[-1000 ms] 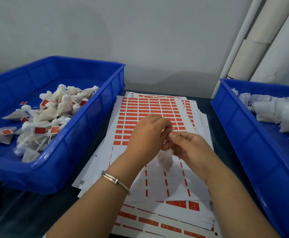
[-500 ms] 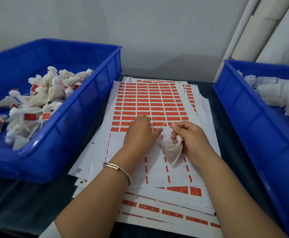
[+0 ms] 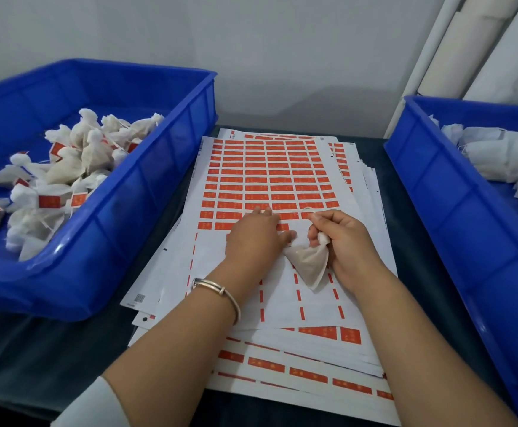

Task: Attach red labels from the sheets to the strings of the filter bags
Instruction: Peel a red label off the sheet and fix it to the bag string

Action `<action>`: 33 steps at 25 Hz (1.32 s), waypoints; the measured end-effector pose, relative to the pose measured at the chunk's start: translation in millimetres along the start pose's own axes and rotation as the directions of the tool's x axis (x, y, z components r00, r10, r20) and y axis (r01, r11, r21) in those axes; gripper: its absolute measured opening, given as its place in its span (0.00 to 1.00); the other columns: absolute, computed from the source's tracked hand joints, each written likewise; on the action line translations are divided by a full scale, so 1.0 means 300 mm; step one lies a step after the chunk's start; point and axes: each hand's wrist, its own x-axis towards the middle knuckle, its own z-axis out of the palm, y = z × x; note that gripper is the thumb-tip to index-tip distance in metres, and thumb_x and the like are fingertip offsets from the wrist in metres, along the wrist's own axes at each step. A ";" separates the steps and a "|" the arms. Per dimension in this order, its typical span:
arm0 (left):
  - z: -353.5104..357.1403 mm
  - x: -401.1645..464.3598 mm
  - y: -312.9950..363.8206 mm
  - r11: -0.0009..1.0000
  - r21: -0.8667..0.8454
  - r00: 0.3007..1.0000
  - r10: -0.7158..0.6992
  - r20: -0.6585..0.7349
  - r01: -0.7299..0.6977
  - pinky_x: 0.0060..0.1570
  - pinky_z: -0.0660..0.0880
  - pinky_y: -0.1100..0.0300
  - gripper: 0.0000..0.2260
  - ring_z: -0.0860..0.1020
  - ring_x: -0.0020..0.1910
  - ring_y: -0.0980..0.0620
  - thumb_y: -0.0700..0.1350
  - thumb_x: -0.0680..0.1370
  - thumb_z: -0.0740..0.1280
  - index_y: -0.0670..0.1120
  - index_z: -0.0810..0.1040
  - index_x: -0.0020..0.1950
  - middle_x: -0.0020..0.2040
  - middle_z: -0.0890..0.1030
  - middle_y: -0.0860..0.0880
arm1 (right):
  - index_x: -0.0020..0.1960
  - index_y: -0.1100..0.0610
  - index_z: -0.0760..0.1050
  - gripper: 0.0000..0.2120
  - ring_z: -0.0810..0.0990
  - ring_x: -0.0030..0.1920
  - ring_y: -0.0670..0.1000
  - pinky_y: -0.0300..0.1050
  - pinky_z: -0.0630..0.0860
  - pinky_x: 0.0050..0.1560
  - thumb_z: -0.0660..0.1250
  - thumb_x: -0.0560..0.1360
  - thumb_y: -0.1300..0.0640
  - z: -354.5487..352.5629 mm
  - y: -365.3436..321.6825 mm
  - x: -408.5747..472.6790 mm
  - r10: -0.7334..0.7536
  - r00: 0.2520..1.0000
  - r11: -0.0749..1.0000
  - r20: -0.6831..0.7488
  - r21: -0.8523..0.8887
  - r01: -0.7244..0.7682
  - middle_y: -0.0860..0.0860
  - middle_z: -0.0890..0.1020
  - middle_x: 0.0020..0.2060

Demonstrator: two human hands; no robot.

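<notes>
1. Left bin [image 3: 147, 186]: a heap of labelled bags [image 3: 67, 180], red tags on their strings. I count these as finished.
2. My left hand [image 3: 256, 241] lies flat on the top label sheet [image 3: 270, 180], fingers straight and close together, tips on the nearest row of red labels [image 3: 288, 216]. No label lifted yet, as far as I can see.
3. My right hand [image 3: 341, 245] grips a filter bag [image 3: 308, 265] by its gathered neck; thumb and forefinger pinch its string [image 3: 308, 209] above the sheet.
4. Right bin [image 3: 436, 192]: unlabelled bags [image 3: 504, 155] remain. Judgement: well started, much left.
</notes>
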 end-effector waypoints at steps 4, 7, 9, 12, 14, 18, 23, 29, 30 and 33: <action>-0.032 -0.016 0.021 0.983 0.137 0.992 0.115 0.043 -0.120 0.47 0.75 0.54 0.17 0.76 0.57 0.47 0.56 0.80 0.57 0.51 0.75 0.63 0.62 0.76 0.49 | 0.33 0.48 0.81 0.16 0.78 0.30 0.44 0.43 0.76 0.43 0.65 0.78 0.57 0.004 0.009 0.005 -0.029 0.999 0.999 0.032 -0.023 0.030 0.48 0.79 0.29; -0.045 -0.051 0.022 0.994 0.036 0.992 0.108 -0.059 -0.106 0.41 0.74 0.59 0.14 0.77 0.39 0.51 0.55 0.80 0.58 0.49 0.80 0.51 0.43 0.80 0.51 | 0.34 0.49 0.81 0.15 0.79 0.31 0.44 0.43 0.77 0.44 0.66 0.77 0.56 -0.001 0.011 0.003 -0.037 0.998 0.999 0.049 -0.021 0.038 0.49 0.80 0.29; -0.056 -0.062 0.026 0.988 0.052 0.985 0.152 -0.085 -0.148 0.43 0.75 0.59 0.14 0.76 0.36 0.52 0.54 0.80 0.58 0.49 0.80 0.48 0.39 0.79 0.51 | 0.33 0.48 0.81 0.15 0.79 0.31 0.45 0.42 0.77 0.43 0.66 0.77 0.57 -0.006 0.011 0.004 -0.034 0.998 0.999 0.057 0.000 0.034 0.49 0.80 0.29; -0.071 -0.062 0.036 0.977 0.106 0.978 0.193 -0.076 -0.185 0.44 0.76 0.59 0.13 0.77 0.37 0.52 0.53 0.81 0.57 0.49 0.79 0.48 0.40 0.79 0.51 | 0.33 0.48 0.81 0.15 0.79 0.31 0.45 0.42 0.77 0.42 0.66 0.77 0.57 -0.008 0.010 0.005 -0.032 0.998 0.999 0.061 0.004 0.032 0.49 0.80 0.30; -0.069 -0.057 0.037 0.973 0.130 0.976 0.200 -0.082 -0.189 0.43 0.77 0.59 0.12 0.77 0.36 0.51 0.51 0.81 0.58 0.49 0.79 0.48 0.39 0.79 0.51 | 0.34 0.49 0.81 0.14 0.79 0.31 0.45 0.42 0.78 0.42 0.66 0.77 0.57 -0.008 0.010 0.005 -0.033 0.998 0.999 0.059 0.000 0.033 0.50 0.80 0.30; -0.049 -0.041 0.024 0.987 0.079 0.981 0.149 -0.125 -0.140 0.43 0.77 0.59 0.10 0.77 0.36 0.51 0.48 0.81 0.59 0.48 0.79 0.48 0.40 0.79 0.51 | 0.35 0.51 0.81 0.13 0.78 0.30 0.46 0.39 0.77 0.38 0.66 0.77 0.58 -0.012 0.010 0.004 -0.032 0.998 0.999 0.054 0.024 0.031 0.50 0.80 0.29; -0.027 -0.020 0.014 0.993 -0.115 0.975 0.011 -0.223 -0.037 0.35 0.67 0.66 0.09 0.73 0.33 0.55 0.49 0.79 0.62 0.48 0.80 0.45 0.38 0.79 0.51 | 0.36 0.50 0.82 0.11 0.78 0.30 0.46 0.40 0.79 0.38 0.67 0.76 0.57 -0.008 0.000 -0.006 -0.012 0.999 1.000 0.045 0.016 0.012 0.51 0.81 0.30; -0.080 -0.023 -0.010 0.583 -0.778 0.881 -0.465 -0.083 0.234 0.30 0.67 0.71 0.08 0.77 0.35 0.57 0.52 0.78 0.63 0.55 0.74 0.39 0.35 0.75 0.60 | 0.42 0.46 0.81 0.04 0.82 0.42 0.46 0.39 0.80 0.42 0.68 0.75 0.51 -0.013 -0.024 -0.030 -0.086 0.996 0.992 -0.038 -0.101 0.082 0.42 0.84 0.43; -0.094 -0.027 -0.014 0.467 -0.848 0.850 -0.526 -0.037 0.253 0.30 0.67 0.71 0.08 0.77 0.36 0.56 0.52 0.78 0.63 0.55 0.74 0.39 0.35 0.77 0.59 | 0.43 0.45 0.80 0.03 0.82 0.45 0.44 0.38 0.78 0.44 0.68 0.75 0.50 -0.014 -0.034 -0.033 -0.148 0.988 0.975 -0.052 -0.172 0.137 0.39 0.83 0.44; -0.135 -0.027 -0.031 0.219 -0.941 0.794 -0.603 0.079 0.259 0.33 0.72 0.67 0.10 0.79 0.36 0.54 0.51 0.78 0.64 0.55 0.77 0.36 0.33 0.79 0.56 | 0.42 0.43 0.78 0.04 0.80 0.46 0.37 0.31 0.75 0.43 0.68 0.75 0.50 -0.011 -0.081 -0.048 -0.332 0.943 0.899 -0.014 -0.309 0.311 0.30 0.81 0.40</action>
